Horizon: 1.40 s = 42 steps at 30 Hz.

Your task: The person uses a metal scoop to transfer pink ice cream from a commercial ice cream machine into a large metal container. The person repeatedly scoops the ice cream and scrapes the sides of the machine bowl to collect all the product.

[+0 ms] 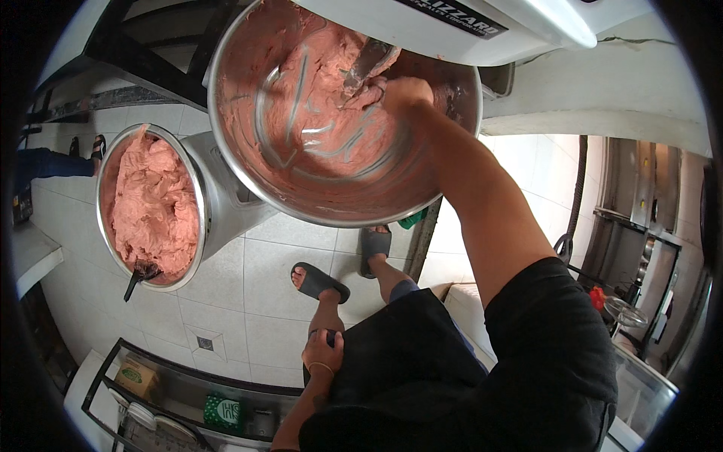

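My right hand (408, 95) reaches into a large steel mixing bowl (344, 217), its fingers against the pink mixture (327, 62) beside a smeared metal mixer attachment (370, 63). The fingertips are hidden, so I cannot tell what they grip. Thin pink streaks coat the bowl's wall and floor. Low down, my left hand (323, 353) rests by my knee at the edge of a black apron (395, 350), next to a small dark item I cannot make out. On the left, a second steel bowl (202, 226) is heaped with pink mixture (152, 198). A black-handled spatula (135, 279) leans on its rim.
The white mixer housing (452, 34) overhangs the large bowl. A grey stand (237, 186) is beside the second bowl. Behind me, a low shelf (186, 395) holds a carton (136, 378) and a green pack (222, 409). A person's leg (53, 164) shows at far left.
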Available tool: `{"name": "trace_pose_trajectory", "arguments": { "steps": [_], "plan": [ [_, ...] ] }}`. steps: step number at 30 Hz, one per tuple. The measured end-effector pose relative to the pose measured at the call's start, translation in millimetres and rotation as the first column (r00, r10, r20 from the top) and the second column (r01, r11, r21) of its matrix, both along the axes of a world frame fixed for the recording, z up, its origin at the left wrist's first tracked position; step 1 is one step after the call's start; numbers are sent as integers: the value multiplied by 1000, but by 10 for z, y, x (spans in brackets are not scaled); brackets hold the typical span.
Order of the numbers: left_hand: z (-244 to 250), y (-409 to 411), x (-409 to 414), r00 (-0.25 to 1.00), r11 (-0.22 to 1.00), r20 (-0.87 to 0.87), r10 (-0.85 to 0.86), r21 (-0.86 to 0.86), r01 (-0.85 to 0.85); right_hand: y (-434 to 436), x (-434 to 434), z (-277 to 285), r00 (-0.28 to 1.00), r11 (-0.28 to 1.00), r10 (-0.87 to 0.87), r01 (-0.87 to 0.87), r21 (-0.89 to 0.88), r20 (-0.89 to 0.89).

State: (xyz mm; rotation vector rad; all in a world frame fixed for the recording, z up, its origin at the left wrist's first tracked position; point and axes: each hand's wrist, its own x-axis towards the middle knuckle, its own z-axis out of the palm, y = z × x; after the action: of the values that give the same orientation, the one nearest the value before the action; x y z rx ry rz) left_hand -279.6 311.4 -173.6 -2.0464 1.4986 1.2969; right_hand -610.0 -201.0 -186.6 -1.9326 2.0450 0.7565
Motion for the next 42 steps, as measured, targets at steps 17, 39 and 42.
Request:
{"name": "trace_pose_trajectory", "arguments": {
  "steps": [17, 39, 42],
  "plan": [
    [18, -196, -126, 1000, 1000, 5, -2, -16, 2, 374, 41, 537, 970, 958, 203, -168, 231, -134],
    [-71, -64, -67, 996, 995, -61, 58, -83, -63, -110, -143, -91, 993, 988, 117, -118, 102, 12],
    [-107, -46, -55, 996, 994, -75, 56, -89, -63, -57, -10, -145, 987, 973, 160, -158, 170, 3]
  ]
}}
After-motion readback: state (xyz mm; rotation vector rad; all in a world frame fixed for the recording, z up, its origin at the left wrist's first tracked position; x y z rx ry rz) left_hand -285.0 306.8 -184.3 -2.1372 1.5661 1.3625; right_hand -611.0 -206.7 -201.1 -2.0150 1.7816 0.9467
